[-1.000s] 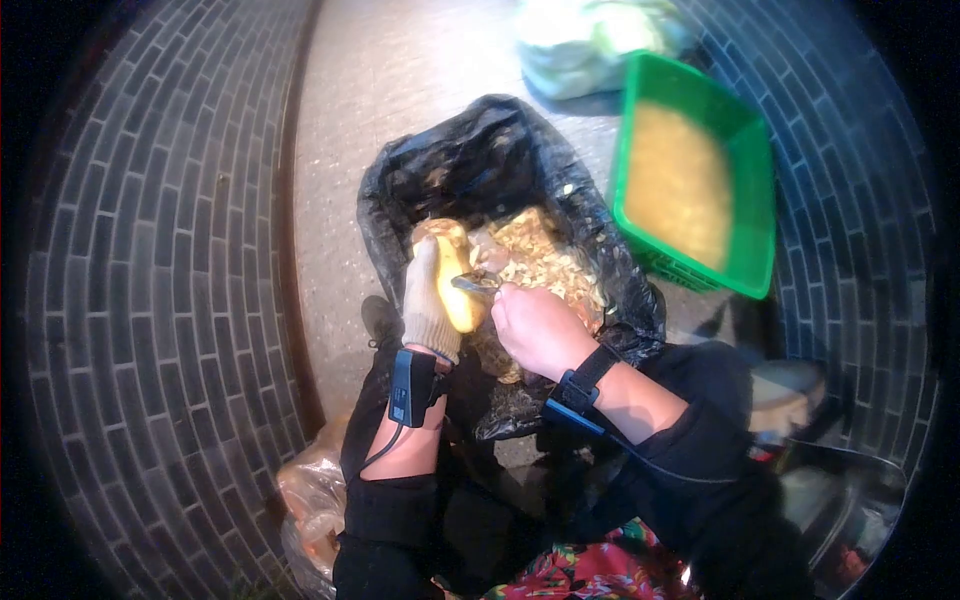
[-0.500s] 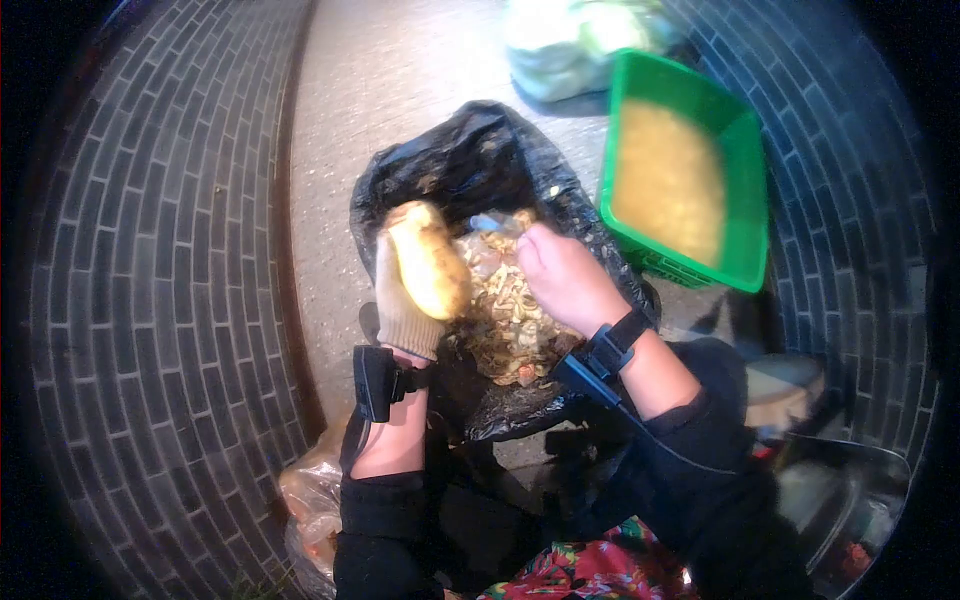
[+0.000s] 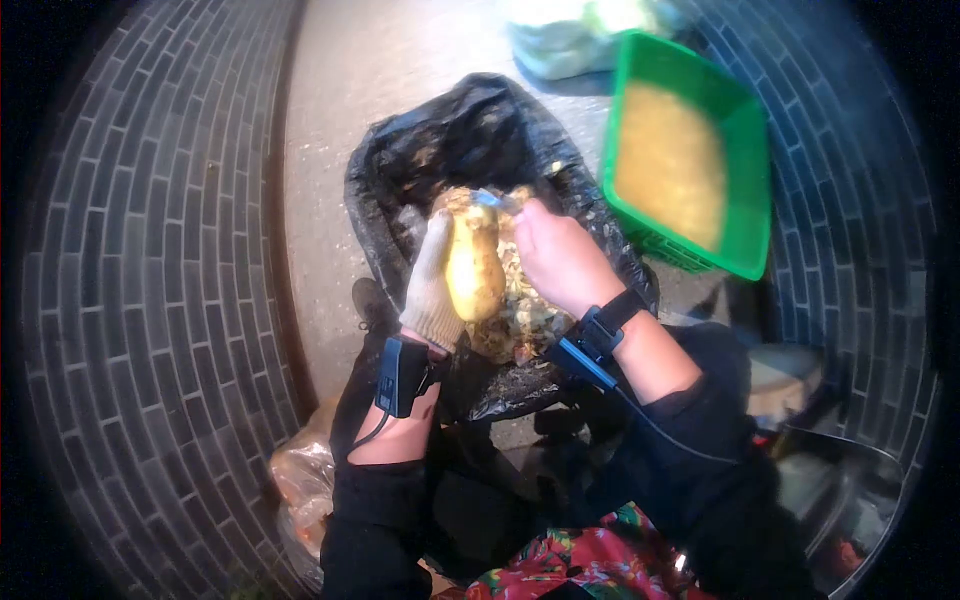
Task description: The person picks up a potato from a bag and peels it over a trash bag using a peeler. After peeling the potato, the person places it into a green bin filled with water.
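My left hand (image 3: pixel 430 285), in a pale knitted glove, is closed around a large, mostly peeled yellow potato (image 3: pixel 476 268). Brown skin shows at the potato's far end. In my bare right hand (image 3: pixel 560 258) is a small peeler (image 3: pixel 490 200), its bluish part against the top of the potato; its handle is hidden by my fingers. Both hands are above a black plastic bag (image 3: pixel 480 115), spread wide and holding a heap of peelings (image 3: pixel 520 325).
At the far right stands a green crate (image 3: pixel 747 190) with blurred yellowish contents (image 3: pixel 668 165). Beyond the black bag is a blurred bag of pale green things (image 3: pixel 575 45). A clear plastic bag (image 3: pixel 305 480) lies at lower left. Brick-patterned walls (image 3: pixel 160 260) flank both sides.
My left hand has moved right with the potato, turning it more upright. The peeler, formerly apart from the potato, now meets its far end.
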The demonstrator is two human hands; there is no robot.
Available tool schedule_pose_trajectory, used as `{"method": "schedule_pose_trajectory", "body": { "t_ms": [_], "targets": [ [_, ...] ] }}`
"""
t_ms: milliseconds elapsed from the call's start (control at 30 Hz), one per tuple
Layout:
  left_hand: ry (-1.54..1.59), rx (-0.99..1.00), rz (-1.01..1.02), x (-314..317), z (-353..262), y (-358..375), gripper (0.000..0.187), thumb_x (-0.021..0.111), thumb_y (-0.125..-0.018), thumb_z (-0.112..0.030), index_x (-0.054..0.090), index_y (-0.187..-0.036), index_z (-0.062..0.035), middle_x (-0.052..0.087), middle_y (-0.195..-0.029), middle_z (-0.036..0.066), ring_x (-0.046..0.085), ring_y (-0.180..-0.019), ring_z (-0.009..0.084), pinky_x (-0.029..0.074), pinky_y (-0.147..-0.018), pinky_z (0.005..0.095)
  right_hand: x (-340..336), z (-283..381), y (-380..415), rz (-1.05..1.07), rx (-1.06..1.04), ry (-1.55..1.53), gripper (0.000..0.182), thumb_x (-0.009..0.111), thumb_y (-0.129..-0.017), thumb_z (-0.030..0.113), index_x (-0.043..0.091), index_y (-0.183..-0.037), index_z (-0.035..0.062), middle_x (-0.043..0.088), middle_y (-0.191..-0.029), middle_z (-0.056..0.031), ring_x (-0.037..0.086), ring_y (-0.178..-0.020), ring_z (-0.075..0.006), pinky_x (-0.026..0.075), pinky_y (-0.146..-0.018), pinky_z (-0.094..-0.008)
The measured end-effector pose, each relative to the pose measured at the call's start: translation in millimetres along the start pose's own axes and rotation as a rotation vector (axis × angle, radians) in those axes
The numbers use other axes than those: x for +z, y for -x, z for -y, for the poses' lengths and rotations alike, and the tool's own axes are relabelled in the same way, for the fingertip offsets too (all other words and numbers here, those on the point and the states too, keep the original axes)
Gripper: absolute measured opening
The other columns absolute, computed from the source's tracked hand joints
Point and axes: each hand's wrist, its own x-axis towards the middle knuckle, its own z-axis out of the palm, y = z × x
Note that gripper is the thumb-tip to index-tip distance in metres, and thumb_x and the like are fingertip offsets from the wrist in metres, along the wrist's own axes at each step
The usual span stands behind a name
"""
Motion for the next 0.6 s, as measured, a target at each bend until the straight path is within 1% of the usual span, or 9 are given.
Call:
{"method": "schedule_pose_trajectory", "body": {
  "t_ms": [233,300,333,400,433,500,533,567,600],
  "targets": [
    [0.041,-0.007,-0.037,-17,-1,-2,0.047,0.049,-0.097,-0.046,0.057,-0.119,-0.0050,0.065,-0.106,0.008,0.065,-0.089,0.0181,0.055,-0.074,0.0315,15,8,7,0.082,0.015,0.008,0.025,0.044,-0.094,0.018,0.052,-0.093,-0.0052,0.061,-0.071,-0.0274,0.062,-0.069,-0.0440,0.048,-0.068,-0.0536],
    [0.158,0.042,0.073,-23,-6,-8,0.045,0.048,-0.097,-0.047,0.057,-0.115,-0.0071,0.064,-0.106,0.008,0.064,-0.089,0.0212,0.055,-0.073,0.0332,24,14,16,0.155,0.019,0.043,0.025,0.044,-0.094,0.018,0.052,-0.094,-0.0055,0.062,-0.071,-0.0271,0.063,-0.069,-0.0435,0.049,-0.067,-0.0530],
    [0.138,0.058,-0.122,-20,-11,-9,0.044,0.048,-0.096,-0.050,0.058,-0.111,-0.0101,0.063,-0.102,0.008,0.063,-0.085,0.0228,0.055,-0.072,0.0360,27,18,21,0.225,0.025,0.079,0.026,0.043,-0.094,0.018,0.052,-0.094,-0.0057,0.062,-0.070,-0.0268,0.063,-0.069,-0.0430,0.050,-0.067,-0.0525],
    [0.092,0.202,-0.178,-25,-19,-15,0.056,0.043,-0.095,-0.056,0.056,-0.123,-0.0086,0.064,-0.109,0.011,0.062,-0.094,0.0278,0.052,-0.083,0.0430,28,22,29,0.249,0.023,0.125,0.027,0.042,-0.094,0.018,0.053,-0.095,-0.0063,0.063,-0.070,-0.0262,0.064,-0.069,-0.0430,0.051,-0.067,-0.0516],
    [0.096,0.213,-0.183,-44,-25,-20,0.056,0.043,-0.095,-0.056,0.056,-0.123,-0.0086,0.064,-0.109,0.011,0.062,-0.094,0.0278,0.052,-0.083,0.0430,29,22,29,0.271,0.042,0.107,0.026,0.041,-0.095,0.020,0.053,-0.095,-0.0030,0.062,-0.073,-0.0260,0.063,-0.072,-0.0437,0.049,-0.070,-0.0523],
    [0.298,0.147,0.254,-88,-35,-32,0.057,0.043,-0.095,-0.056,0.055,-0.124,-0.0084,0.063,-0.112,0.011,0.061,-0.097,0.0300,0.051,-0.086,0.0443,34,20,36,0.288,0.056,0.088,0.026,0.040,-0.095,0.023,0.053,-0.095,0.0002,0.062,-0.075,-0.0257,0.061,-0.075,-0.0443,0.047,-0.072,-0.0529],
    [0.298,0.153,0.255,-74,-39,-29,0.057,0.043,-0.095,-0.056,0.055,-0.124,-0.0084,0.063,-0.112,0.011,0.061,-0.097,0.0300,0.051,-0.086,0.0443,38,16,44,0.397,-0.001,0.075,0.026,0.040,-0.096,0.023,0.053,-0.095,0.0002,0.062,-0.076,-0.0255,0.061,-0.075,-0.0443,0.047,-0.073,-0.0533],
    [0.254,0.292,-0.019,-59,-41,-28,0.054,0.044,-0.094,-0.056,0.056,-0.120,-0.0101,0.063,-0.107,0.009,0.062,-0.093,0.0269,0.053,-0.080,0.0420,40,13,47,0.505,-0.056,0.064,0.026,0.039,-0.096,0.023,0.053,-0.095,0.0001,0.062,-0.076,-0.0253,0.061,-0.075,-0.0443,0.047,-0.073,-0.0537],
    [0.207,0.426,-0.295,-47,-44,-25,0.051,0.045,-0.094,-0.056,0.057,-0.116,-0.0118,0.064,-0.102,0.007,0.062,-0.089,0.0238,0.055,-0.075,0.0396,37,14,46,0.504,-0.058,0.066,0.026,0.039,-0.096,0.023,0.053,-0.095,0.0001,0.062,-0.076,-0.0253,0.061,-0.075,-0.0443,0.047,-0.073,-0.0537]
  ]
}}
